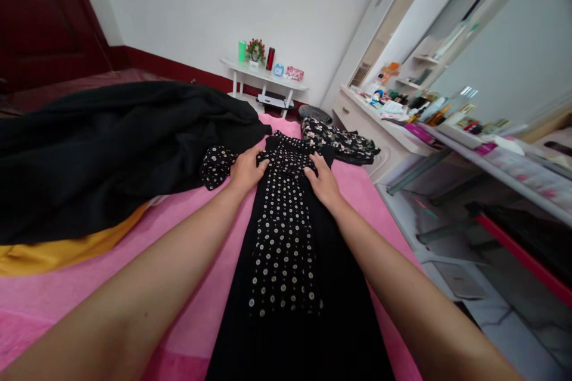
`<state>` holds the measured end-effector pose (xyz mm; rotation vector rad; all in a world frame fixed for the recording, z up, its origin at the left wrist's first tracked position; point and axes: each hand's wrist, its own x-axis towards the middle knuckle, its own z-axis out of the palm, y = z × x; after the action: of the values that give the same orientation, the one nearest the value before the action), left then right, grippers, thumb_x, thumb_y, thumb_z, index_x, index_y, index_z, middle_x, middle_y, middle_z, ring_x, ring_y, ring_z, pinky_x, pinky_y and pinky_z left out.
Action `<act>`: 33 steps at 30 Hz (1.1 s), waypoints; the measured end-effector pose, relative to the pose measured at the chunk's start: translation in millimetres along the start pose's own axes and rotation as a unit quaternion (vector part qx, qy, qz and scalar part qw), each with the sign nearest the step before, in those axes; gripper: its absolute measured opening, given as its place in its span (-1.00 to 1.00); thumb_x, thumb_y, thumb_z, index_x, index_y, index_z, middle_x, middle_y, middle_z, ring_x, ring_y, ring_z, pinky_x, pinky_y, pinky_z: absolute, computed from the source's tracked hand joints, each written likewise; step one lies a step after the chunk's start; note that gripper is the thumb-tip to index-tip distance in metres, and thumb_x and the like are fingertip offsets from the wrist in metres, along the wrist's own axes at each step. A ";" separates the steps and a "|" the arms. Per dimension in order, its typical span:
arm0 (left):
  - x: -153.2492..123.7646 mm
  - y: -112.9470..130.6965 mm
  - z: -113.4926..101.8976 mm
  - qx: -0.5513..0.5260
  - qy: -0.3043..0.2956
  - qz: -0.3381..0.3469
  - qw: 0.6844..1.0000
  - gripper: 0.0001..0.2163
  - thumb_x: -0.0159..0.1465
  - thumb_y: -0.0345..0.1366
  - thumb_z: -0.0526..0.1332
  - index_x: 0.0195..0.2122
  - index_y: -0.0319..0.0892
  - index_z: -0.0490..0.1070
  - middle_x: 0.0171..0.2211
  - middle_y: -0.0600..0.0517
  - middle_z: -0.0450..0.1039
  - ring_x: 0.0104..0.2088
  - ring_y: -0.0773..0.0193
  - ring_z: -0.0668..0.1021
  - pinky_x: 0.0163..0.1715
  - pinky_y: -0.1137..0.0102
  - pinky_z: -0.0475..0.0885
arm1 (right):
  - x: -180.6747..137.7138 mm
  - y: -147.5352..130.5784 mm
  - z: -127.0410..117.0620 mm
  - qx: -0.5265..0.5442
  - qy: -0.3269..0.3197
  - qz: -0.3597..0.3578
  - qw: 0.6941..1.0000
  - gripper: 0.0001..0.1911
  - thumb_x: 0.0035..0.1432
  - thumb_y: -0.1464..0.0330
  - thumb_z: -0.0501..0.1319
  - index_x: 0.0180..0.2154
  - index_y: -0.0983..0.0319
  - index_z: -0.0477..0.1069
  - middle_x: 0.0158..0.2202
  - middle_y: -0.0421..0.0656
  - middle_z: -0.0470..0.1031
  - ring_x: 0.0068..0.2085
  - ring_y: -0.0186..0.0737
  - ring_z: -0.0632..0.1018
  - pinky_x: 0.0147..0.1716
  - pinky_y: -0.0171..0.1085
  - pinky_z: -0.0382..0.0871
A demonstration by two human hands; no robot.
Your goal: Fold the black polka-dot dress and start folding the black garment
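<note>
The black dress (286, 232) with white dots lies flat and lengthwise on a pink bed cover (179, 250), running from the 6 o'clock edge of the view up toward 12 o'clock. Two bare forearms reach along either side of it. The left hand (246, 169) rests on the dress's upper part at about 11 o'clock from the dress's middle, fingers curled together and gripping a fold of the dotted cloth beside a short puffed sleeve (217, 166). The right hand (322, 181) lies at about 1 o'clock, palm down, fingers bent and pressed onto the dotted fabric; whether it pinches the cloth cannot be told. At 9 o'clock a large black garment (102, 155) is heaped on the bed, with a yellow cloth (67, 250) showing beneath it. Just past the dress, at 1 o'clock, lies a dark floral garment (342, 140). At 3 o'clock stands a white dressing table (388, 131) crowded with small items. Far off at 12 o'clock, a small white shelf (263, 80) against the wall holds a few ornaments.
</note>
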<state>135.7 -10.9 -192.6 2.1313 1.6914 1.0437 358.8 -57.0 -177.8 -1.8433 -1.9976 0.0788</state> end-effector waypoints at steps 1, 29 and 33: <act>-0.5 -0.9 0.9 0.007 0.001 0.002 1.000 -0.71 0.24 -0.13 0.12 -0.05 -0.10 0.36 -0.07 -0.02 0.45 -0.09 0.10 0.49 -0.16 0.30 0.40 | -16.5 -2.2 -0.8 -0.008 -0.013 -0.001 1.000 -0.42 0.31 0.14 -0.12 0.28 0.21 0.00 0.34 -0.09 -0.05 0.33 -0.12 -0.03 0.25 -0.02 -0.07; -36.2 -13.6 -92.7 0.406 -0.036 0.256 0.876 -0.73 0.25 -0.41 0.03 -0.08 -0.24 0.43 -0.19 -0.19 0.41 -0.10 -0.01 0.36 -0.01 0.10 0.13 | -89.4 -35.0 2.0 -0.035 0.013 0.112 0.993 -0.41 0.28 0.15 -0.09 0.25 0.30 0.08 0.30 -0.03 0.08 0.30 -0.07 0.05 0.24 -0.03 -0.14; -22.4 -25.1 -94.9 0.406 -0.103 0.267 0.868 -0.76 0.22 -0.47 0.03 -0.25 -0.24 0.49 -0.25 -0.18 0.43 -0.16 0.04 0.41 -0.16 0.18 0.21 | -90.3 -34.1 2.1 -0.026 0.014 0.111 0.993 -0.40 0.27 0.15 -0.09 0.25 0.30 0.08 0.30 -0.04 0.08 0.30 -0.08 0.05 0.24 -0.04 -0.15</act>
<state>53.4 -47.1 -147.3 3.2206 1.6296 0.1117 329.1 -147.6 -192.7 -2.0824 -1.7847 0.0647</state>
